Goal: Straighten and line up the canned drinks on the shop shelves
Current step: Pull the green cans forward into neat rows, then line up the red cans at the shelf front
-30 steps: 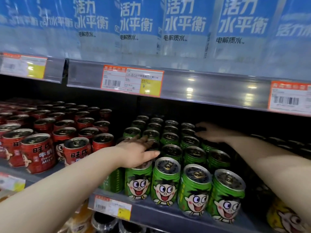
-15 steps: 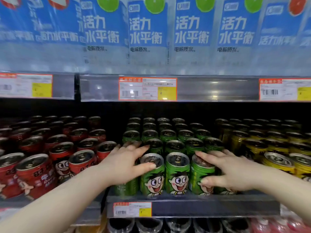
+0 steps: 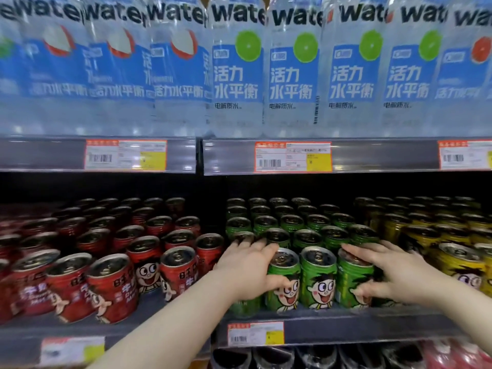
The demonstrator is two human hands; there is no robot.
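Green cans (image 3: 318, 278) standing in rows on the middle shelf (image 3: 346, 324), front row at its edge, cartoon faces turned outward on the two middle cans. Left hand (image 3: 247, 270) wrapped around the left end of that front row: fingers spread over the can tops, thumb pressed against the side of the second can, the leftmost can mostly hidden behind the palm. Right hand (image 3: 391, 275) cupped around the right end of the row: fingers laid across the top of the third can, thumb low on its front, whatever stands behind the palm concealed. Both hands bent and pressing inward on the green block rather than lifting anything; grip on one particular can not clear. Left of the green cans, red cans (image 3: 111, 286) in looser, slightly tilted rows, the front ones facing different ways. Right of the green cans, yellow cans (image 3: 460, 265) in rows, just beside the right wrist. Above the green cans, water bottles (image 3: 292, 70) with blue labels on the upper shelf, price tags (image 3: 292, 157) along its front rail. Below the green cans, another price tag (image 3: 255, 333) on the shelf rail.
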